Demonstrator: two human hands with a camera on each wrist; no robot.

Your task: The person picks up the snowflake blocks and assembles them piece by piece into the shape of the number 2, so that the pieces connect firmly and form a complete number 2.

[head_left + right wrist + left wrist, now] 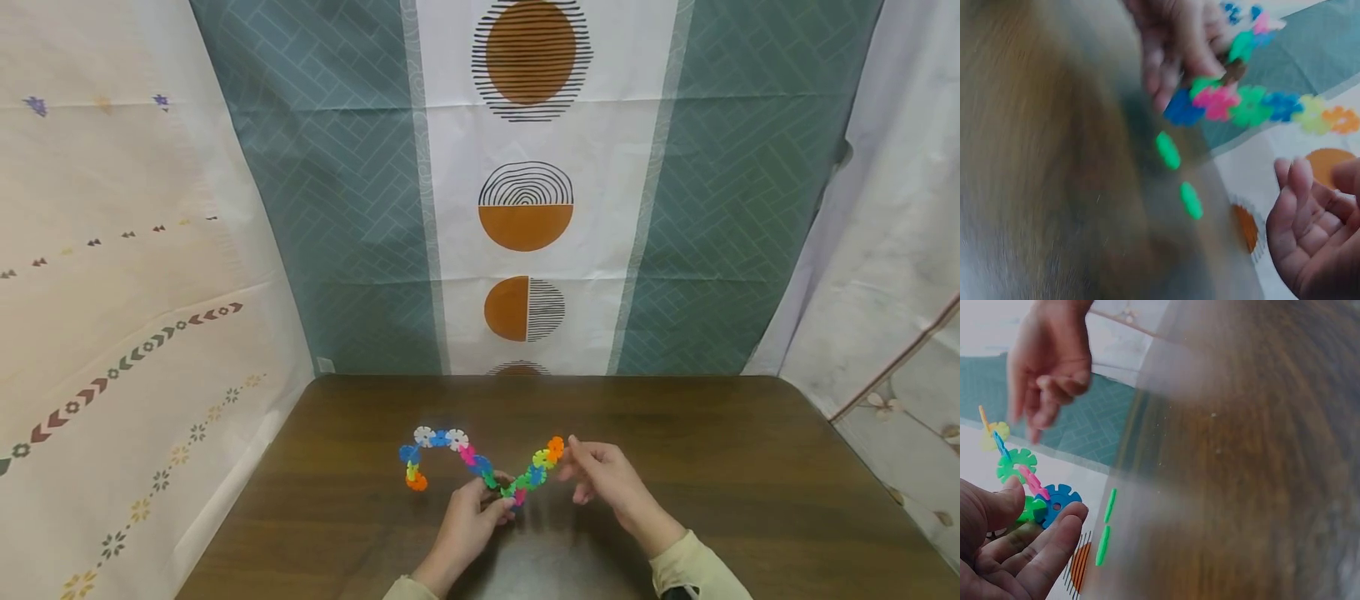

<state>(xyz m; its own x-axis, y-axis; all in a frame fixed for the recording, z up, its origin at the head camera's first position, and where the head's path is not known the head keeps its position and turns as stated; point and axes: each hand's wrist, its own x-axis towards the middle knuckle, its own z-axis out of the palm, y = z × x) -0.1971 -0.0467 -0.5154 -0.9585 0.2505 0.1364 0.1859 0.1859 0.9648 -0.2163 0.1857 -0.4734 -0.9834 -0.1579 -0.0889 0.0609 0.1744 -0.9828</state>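
Note:
A chain of flower-shaped plastic discs (pixel 482 465) in white, blue, pink, green, yellow and orange is held above the table. My left hand (pixel 468 521) pinches it near a low bend, thumb against a green disc (pixel 1030 510) beside a blue disc (pixel 1055 505). One part of the chain curves off to the left, ending in an orange disc (pixel 417 482). The other part rises rightward to another orange disc (pixel 555 447). Beside that end is my right hand (pixel 607 483), its fingers loosely bent; the right wrist view shows nothing held in it.
The brown wooden table (pixel 337 533) lies beneath both hands. Two small green shapes (pixel 1168 150) appear against the tabletop in both wrist views; I cannot tell what they are. A patterned curtain (pixel 360 250) hangs behind the table, with pale cloths at both sides.

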